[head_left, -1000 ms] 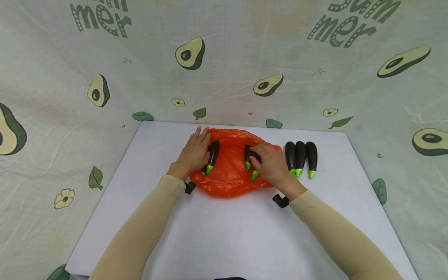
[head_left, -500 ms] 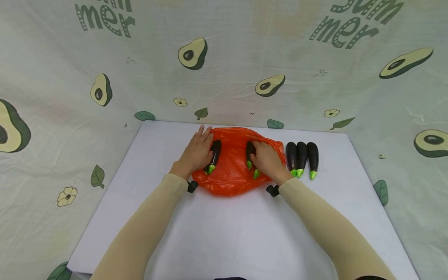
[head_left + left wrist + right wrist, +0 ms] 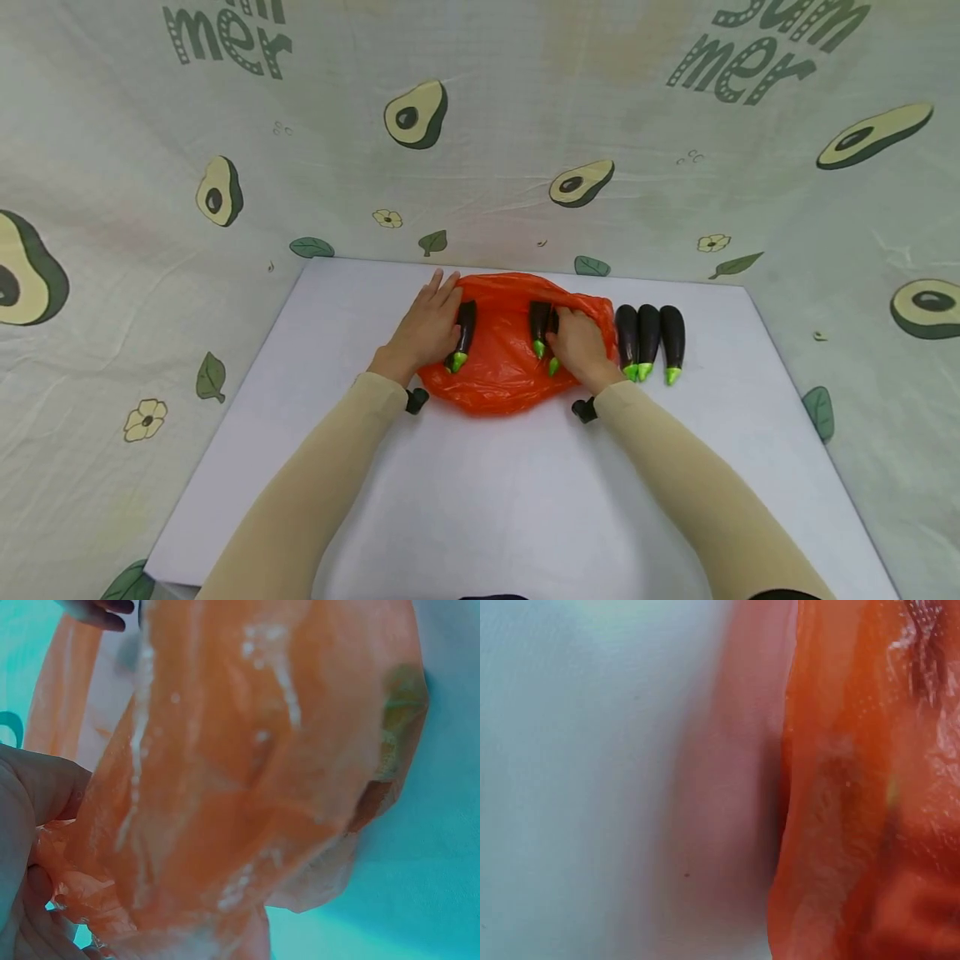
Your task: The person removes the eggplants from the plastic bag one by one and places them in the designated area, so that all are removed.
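An orange-red plastic bag (image 3: 506, 367) lies spread on the table, with small dark eggplants on its left and right parts. At its left edge my left hand (image 3: 426, 329) has its fingers pointing away; in the left wrist view its thumb and fingers pinch a gathered fold of the bag. Beside that thumb lies an eggplant (image 3: 466, 325), with another partly hidden behind it. Over the bag's right part, my right hand (image 3: 583, 346) holds an eggplant (image 3: 553, 367), mostly covered by its fingers. Just left of it is another eggplant (image 3: 539, 321), its green end towards me.
Outside the bag to the right, three eggplants (image 3: 648, 333) lie side by side on the white table (image 3: 480, 492). A curtain (image 3: 495, 125) printed with avocados hangs behind and around the table. The bag's right rim stands raised near my right hand.
My right hand has moved left and farther over the bag, then slightly back right, with its fingers now more curled over the eggplant. The left hand stays at the bag's left edge.
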Demonstrator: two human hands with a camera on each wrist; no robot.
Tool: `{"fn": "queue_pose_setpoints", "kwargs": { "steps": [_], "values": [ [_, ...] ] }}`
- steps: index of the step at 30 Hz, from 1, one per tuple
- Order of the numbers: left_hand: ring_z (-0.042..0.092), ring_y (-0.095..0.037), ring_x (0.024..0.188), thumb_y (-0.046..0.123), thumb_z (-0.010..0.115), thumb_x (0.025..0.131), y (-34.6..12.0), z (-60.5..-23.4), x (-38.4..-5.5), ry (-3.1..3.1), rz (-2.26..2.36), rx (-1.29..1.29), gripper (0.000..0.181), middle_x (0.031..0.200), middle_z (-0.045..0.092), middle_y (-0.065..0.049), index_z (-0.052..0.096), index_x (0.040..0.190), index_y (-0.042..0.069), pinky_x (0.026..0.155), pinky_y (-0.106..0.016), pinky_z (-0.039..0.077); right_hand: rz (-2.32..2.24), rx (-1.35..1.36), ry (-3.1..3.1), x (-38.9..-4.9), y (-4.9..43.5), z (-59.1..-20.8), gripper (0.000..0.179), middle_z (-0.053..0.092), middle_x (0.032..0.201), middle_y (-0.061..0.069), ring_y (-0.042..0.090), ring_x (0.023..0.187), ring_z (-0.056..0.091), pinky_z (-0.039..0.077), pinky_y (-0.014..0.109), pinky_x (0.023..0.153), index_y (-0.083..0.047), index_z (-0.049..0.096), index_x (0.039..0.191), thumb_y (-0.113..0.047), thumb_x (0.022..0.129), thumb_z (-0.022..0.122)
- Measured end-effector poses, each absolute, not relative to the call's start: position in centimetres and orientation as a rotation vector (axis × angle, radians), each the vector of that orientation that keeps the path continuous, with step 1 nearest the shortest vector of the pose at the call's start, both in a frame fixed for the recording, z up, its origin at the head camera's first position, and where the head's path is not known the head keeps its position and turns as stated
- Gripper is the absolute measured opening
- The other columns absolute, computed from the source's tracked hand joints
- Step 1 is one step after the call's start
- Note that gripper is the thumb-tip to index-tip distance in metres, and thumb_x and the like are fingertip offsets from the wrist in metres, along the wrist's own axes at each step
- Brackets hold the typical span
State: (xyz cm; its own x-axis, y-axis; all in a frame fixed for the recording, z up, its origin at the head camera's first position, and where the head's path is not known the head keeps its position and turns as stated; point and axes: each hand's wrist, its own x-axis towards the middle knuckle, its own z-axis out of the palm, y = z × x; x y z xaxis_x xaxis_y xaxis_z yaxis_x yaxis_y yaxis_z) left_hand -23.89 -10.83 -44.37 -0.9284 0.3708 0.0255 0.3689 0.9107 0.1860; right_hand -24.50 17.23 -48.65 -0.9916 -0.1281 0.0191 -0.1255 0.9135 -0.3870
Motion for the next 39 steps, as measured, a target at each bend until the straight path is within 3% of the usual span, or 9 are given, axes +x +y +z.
{"fn": "queue_pose_setpoints", "kwargs": {
  "steps": [8,15,24,30,39],
  "values": [
    [0.0,-0.032,0.166,0.025,0.064,0.103,-10.2,-44.3,-23.9,3.051,0.262,0.598,0.073,0.179,0.013,-0.008,0.032,0.165,0.005,0.134,-0.05,0.012,-0.67,-0.108,3.005,-24.7,17.6,-49.6,0.056,0.066,0.128,0.028,0.041,0.108,0.064,0.057,0.058,0.102,0.006,0.049,0.144,-0.017,0.099,0.072],
    [0.0,-0.033,0.166,0.024,0.064,0.102,-10.2,-44.3,-24.1,3.046,0.28,0.617,0.074,0.178,0.013,-0.01,0.031,0.165,0.002,0.134,-0.05,0.012,-0.782,-0.036,2.936,-24.2,18.0,-49.1,0.048,0.069,0.124,0.028,0.039,0.098,0.067,0.06,0.056,0.097,0.007,0.051,0.14,-0.012,0.099,0.068],
    [-0.001,-0.033,0.166,0.024,0.064,0.102,-10.4,-44.2,-24.3,3.029,0.304,0.595,0.076,0.179,0.011,-0.009,0.028,0.166,0.003,0.134,-0.05,0.01,-0.981,-0.129,2.768,-23.4,17.6,-47.5,0.078,0.058,0.144,0.025,0.039,0.112,0.062,0.057,0.055,0.102,-0.002,0.03,0.162,-0.009,0.095,0.069],
    [-0.001,-0.032,0.166,0.024,0.064,0.102,-10.3,-44.2,-24.3,3.025,0.308,0.586,0.077,0.179,0.011,-0.009,0.027,0.166,0.004,0.134,-0.05,0.01,-1.013,-0.215,2.769,-22.7,17.2,-47.0,0.075,0.058,0.147,0.02,0.039,0.124,0.057,0.052,0.059,0.108,-0.009,0.035,0.162,-0.011,0.096,0.071],
    [-0.001,-0.032,0.166,0.024,0.064,0.102,-10.5,-44.3,-24.3,3.032,0.323,0.577,0.077,0.179,0.012,-0.009,0.028,0.166,0.004,0.134,-0.05,0.011,-1.064,-0.292,2.759,-21.7,17.2,-45.5,0.076,0.058,0.15,0.016,0.04,0.127,0.059,0.055,0.057,0.105,-0.019,0.035,0.165,-0.019,0.098,0.073]
  ]
}}
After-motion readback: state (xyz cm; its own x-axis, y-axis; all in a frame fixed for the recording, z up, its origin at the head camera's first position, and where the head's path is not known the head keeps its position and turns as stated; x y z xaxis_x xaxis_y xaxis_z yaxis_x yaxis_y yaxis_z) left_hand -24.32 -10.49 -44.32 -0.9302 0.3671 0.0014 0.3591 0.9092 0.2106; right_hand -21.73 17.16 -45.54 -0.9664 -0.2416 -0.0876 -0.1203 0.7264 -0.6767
